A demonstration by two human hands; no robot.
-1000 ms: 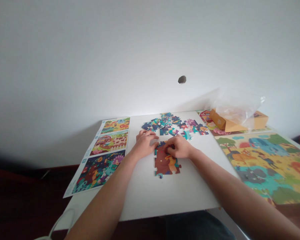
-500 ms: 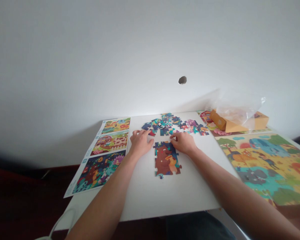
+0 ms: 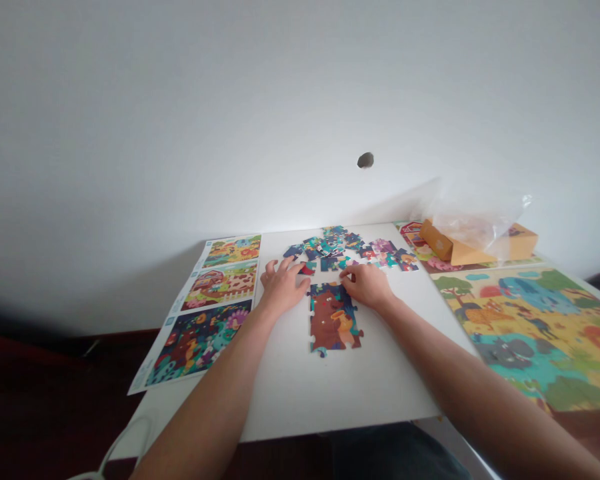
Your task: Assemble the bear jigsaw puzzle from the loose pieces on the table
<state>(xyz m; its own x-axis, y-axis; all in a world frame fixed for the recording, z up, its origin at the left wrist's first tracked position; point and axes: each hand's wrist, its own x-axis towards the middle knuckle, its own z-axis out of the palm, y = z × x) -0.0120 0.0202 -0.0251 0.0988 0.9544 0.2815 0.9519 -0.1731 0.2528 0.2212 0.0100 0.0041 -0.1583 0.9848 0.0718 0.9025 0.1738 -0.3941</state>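
Note:
A joined block of jigsaw puzzle (image 3: 331, 320) showing a brown bear lies flat on the white table, midway between my arms. My left hand (image 3: 284, 287) is open above its upper left, fingers spread and the fingertips beside a loose red and teal puzzle piece (image 3: 307, 268). At the block's upper right corner, my right hand (image 3: 366, 285) is closed, with thumb and curled fingers drawn together. Whatever may be between those fingers is hidden. Past both hands lies a heap of loose puzzle pieces (image 3: 327, 245).
On the left lies a reference sheet (image 3: 156, 353) with three pictures. A finished animal puzzle (image 3: 535, 327) covers the right side. Behind it, a yellow box (image 3: 473, 253) sits under a clear plastic bag (image 3: 480, 213). A white wall (image 3: 300, 120) stands along the back.
My left fingers have spread and lifted a little, leaving more of the red and teal piece showing. My right hand has stayed at the block's corner.

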